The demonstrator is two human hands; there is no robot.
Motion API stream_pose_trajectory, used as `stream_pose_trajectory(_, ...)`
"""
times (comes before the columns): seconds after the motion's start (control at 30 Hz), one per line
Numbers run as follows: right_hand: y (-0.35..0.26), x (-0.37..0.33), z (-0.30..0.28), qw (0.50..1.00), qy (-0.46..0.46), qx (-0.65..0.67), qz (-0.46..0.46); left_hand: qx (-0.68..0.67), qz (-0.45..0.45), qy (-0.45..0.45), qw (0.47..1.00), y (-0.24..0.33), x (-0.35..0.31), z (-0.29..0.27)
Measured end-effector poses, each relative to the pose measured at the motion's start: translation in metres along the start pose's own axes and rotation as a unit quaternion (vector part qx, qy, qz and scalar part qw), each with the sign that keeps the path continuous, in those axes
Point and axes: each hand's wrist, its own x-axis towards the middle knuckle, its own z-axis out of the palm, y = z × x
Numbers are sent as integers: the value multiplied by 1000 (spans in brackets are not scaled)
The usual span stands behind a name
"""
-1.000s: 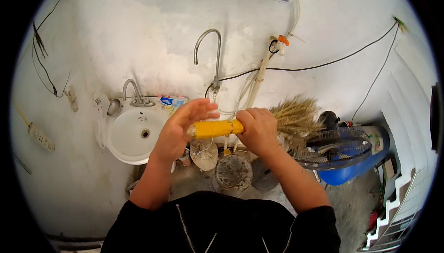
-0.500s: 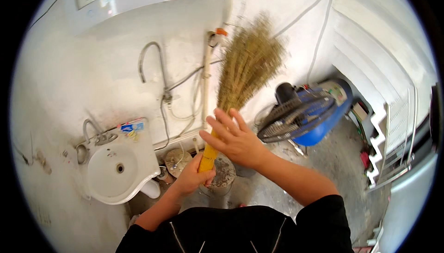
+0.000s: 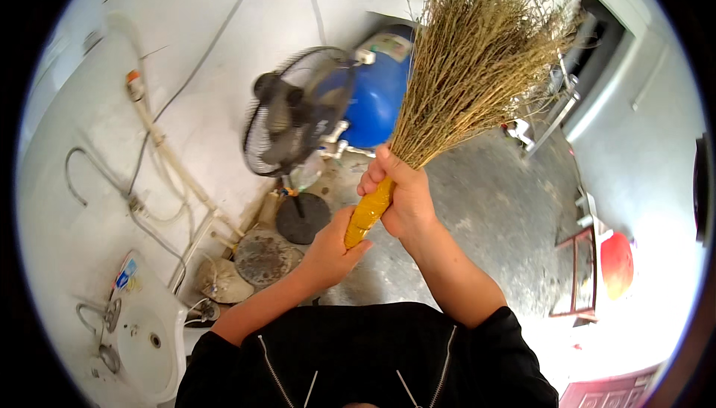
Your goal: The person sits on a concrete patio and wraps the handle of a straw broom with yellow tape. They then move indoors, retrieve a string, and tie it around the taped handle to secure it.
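A broom of dry twigs (image 3: 473, 65) with a yellow wrapped handle (image 3: 368, 212) is held up in front of me, its bristles fanning toward the upper right. My left hand (image 3: 333, 250) is closed round the lower end of the handle. Higher up, my right hand (image 3: 404, 192) grips it just below the place where the twigs spread out. The palm and fingers hide part of the yellow wrap.
A black standing fan (image 3: 298, 110) stands beside a blue tank (image 3: 377, 98) along the wall. At lower left are a white washbasin (image 3: 142, 341) and a round lid-like slab (image 3: 267, 255). A red round object (image 3: 617, 265) sits by a wooden frame (image 3: 578, 274) at the right.
My right hand has gone from open fingers against the broom to a grip round its handle. My view has turned right, and the broom now leans further right.
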Motion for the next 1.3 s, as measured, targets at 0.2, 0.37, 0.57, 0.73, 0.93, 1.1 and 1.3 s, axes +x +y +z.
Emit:
stream_pose_trajectory(0.2,-93,-71,-128,995,-66,6,-77,-327,-91,-307,889,42,41,136)
stream_pose_trajectory(0.37,-157,-129,-213,980,-157,34,-115,-348,-116,-426,827,81,59,241)
stream_pose_trajectory(0.57,-194,-188,-266,974,81,-17,-210,-208,-79,-371,902,131,61,330)
stream_pose_trajectory(0.73,-199,-226,-289,921,320,-71,-211,-129,80,-335,930,129,61,396)
stream_pose_trajectory(0.93,-211,-239,-301,918,308,-66,-242,-158,47,-460,872,147,71,405)
stream_pose_trajectory(1.1,-215,-238,-315,953,44,-8,-298,-341,-99,-607,711,149,85,390)
stream_pose_trajectory(1.3,-204,-211,-303,943,161,7,-292,-269,-83,-594,754,127,107,375)
